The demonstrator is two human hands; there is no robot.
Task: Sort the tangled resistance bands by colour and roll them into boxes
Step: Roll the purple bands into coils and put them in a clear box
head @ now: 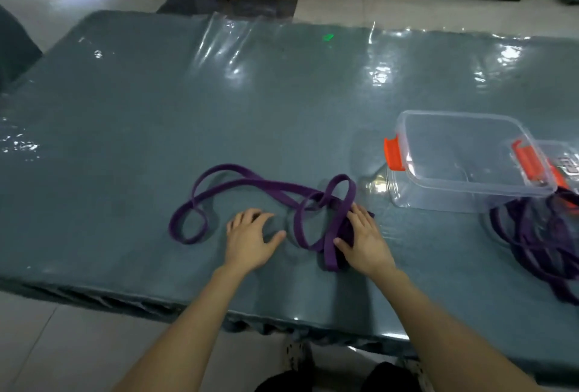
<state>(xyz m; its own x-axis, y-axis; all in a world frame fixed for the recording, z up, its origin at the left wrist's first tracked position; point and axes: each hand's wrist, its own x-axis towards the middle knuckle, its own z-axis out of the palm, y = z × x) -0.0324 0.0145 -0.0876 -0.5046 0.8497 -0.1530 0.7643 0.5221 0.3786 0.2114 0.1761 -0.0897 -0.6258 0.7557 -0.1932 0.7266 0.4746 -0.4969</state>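
A purple resistance band (250,183) lies in loose loops on the table, partly bunched near its right end. My right hand (363,239) lies flat on that bunched part, fingers spread, thumb against the band. My left hand (250,239) rests flat on the table just left of the loops, touching no band. A clear plastic box (463,153) with orange clips sits tilted at the right. A tangled heap of dark purple bands (539,241) lies under and beside that box.
The table (156,109) is covered in teal cloth under shiny clear plastic. A second clear container with an orange clip (564,166) is at the far right edge. The table's front edge runs just below my wrists.
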